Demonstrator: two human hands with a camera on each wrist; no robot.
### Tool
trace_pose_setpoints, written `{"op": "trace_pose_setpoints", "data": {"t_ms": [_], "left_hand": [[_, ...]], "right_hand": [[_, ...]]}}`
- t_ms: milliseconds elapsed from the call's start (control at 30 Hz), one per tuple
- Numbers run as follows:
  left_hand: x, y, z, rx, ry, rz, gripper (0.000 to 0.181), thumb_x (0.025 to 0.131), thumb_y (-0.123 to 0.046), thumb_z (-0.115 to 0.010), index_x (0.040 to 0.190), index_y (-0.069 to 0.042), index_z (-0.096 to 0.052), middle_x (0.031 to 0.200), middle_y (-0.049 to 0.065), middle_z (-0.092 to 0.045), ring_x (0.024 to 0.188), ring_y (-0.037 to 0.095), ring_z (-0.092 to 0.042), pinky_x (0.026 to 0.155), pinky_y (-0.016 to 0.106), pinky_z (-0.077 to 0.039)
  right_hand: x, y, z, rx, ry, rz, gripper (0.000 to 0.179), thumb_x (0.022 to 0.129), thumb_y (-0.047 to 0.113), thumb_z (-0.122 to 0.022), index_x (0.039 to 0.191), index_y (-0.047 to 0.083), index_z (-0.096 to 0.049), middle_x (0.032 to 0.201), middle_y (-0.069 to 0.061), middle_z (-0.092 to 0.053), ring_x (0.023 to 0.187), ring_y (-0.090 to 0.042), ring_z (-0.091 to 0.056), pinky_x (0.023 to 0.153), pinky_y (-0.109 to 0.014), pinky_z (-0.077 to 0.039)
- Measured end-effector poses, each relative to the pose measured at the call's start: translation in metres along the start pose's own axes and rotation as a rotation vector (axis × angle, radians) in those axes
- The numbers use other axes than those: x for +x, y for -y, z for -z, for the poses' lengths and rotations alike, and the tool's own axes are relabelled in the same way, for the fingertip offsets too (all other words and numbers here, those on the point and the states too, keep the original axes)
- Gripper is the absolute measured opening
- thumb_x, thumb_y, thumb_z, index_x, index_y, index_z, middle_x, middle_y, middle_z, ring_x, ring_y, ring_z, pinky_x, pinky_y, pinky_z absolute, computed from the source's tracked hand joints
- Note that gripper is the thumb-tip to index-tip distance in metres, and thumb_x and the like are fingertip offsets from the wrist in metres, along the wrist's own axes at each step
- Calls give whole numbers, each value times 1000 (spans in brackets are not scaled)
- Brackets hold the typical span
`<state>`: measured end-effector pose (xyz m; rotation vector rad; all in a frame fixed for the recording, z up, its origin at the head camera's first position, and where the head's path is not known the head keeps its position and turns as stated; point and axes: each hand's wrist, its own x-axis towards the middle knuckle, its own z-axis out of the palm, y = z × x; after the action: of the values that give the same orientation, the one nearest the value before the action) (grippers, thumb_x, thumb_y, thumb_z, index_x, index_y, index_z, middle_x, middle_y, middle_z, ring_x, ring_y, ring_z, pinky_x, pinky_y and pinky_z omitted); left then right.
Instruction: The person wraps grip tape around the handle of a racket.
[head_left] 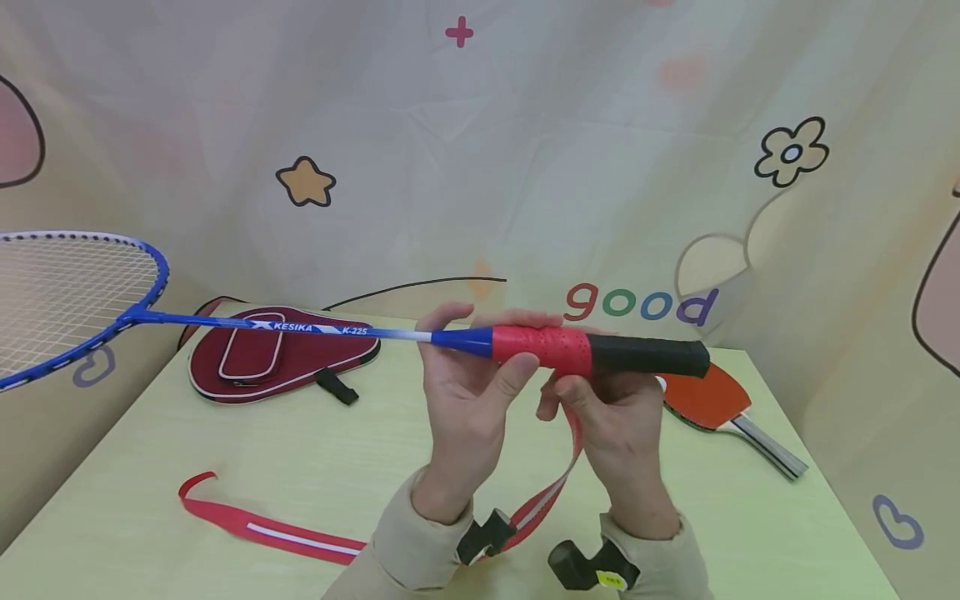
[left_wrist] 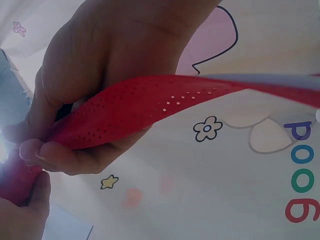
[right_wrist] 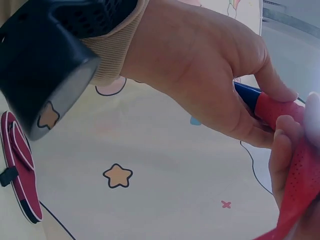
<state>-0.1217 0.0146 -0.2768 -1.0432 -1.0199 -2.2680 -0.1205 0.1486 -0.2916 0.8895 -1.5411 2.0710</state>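
A blue badminton racket (head_left: 315, 327) is held up nearly level above the table, its strung head at the left. Red perforated grip tape (head_left: 551, 346) is wrapped around the upper handle; the bare black handle (head_left: 645, 354) shows beyond it. My left hand (head_left: 465, 417) grips the wrapped part beside the blue cone, thumb in front. My right hand (head_left: 622, 425) holds the tape against the handle with its thumb at the edge of the wrap. A loose tail of tape (left_wrist: 135, 110) runs from the right fingers down to the table. In the right wrist view, the left hand (right_wrist: 200, 70) reaches across the top.
A dark red racket case (head_left: 307, 362) lies at the table's back left. An orange table tennis bat (head_left: 708, 400) lies at the right, partly behind my right hand. The far end of the tape (head_left: 300, 537) curls on the table (head_left: 150, 467) at front left. A printed curtain (head_left: 420, 167) hangs behind.
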Motion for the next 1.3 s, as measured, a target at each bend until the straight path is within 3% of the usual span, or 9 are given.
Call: {"op": "trace_pose_setpoints", "data": {"t_ms": [233, 500, 833, 1133, 1300], "left_hand": [[0, -1, 2, 52, -26, -24, 55, 93, -6, -65, 130, -15, -27, 120, 11, -64, 111, 36, -60, 97, 43, -49], [-3, 1, 1, 73, -43, 24, 53, 91, -12, -68, 127, -16, -30, 118, 8, -66, 110, 31, -61, 95, 39, -51], [-4, 2, 1, 45, -41, 53, 49, 91, -17, -69, 125, -16, -33, 115, 6, -68, 104, 31, -67, 92, 42, -53], [-2, 2, 0, -100, 36, 60, 53, 93, -6, -65, 129, -16, -28, 123, 11, -64, 115, 33, -60, 96, 41, -50], [-1, 1, 1, -54, 24, 50, 52, 93, -6, -65, 129, -16, -29, 119, 10, -65, 111, 34, -63, 95, 43, -50]], "right_hand": [[0, -2, 0, -16, 73, -9, 31, 94, 11, -64, 119, -6, -54, 78, -9, -69, 65, -19, -69, 72, -31, -58], [1, 1, 0, 55, 45, -5, 46, 93, 1, -62, 135, -7, -46, 88, -11, -68, 65, -20, -68, 69, -31, -59], [0, 3, -2, 46, -4, 39, 31, 92, 2, -65, 120, -5, -54, 83, -11, -68, 64, -19, -67, 64, -29, -58], [0, 2, -2, -9, -37, 46, 25, 92, 6, -66, 114, -1, -55, 81, -10, -68, 63, -19, -67, 63, -29, -58], [0, 1, -3, 17, -45, 29, 26, 92, 7, -67, 114, -1, -55, 81, -10, -68, 63, -20, -67, 65, -29, -58]]}}
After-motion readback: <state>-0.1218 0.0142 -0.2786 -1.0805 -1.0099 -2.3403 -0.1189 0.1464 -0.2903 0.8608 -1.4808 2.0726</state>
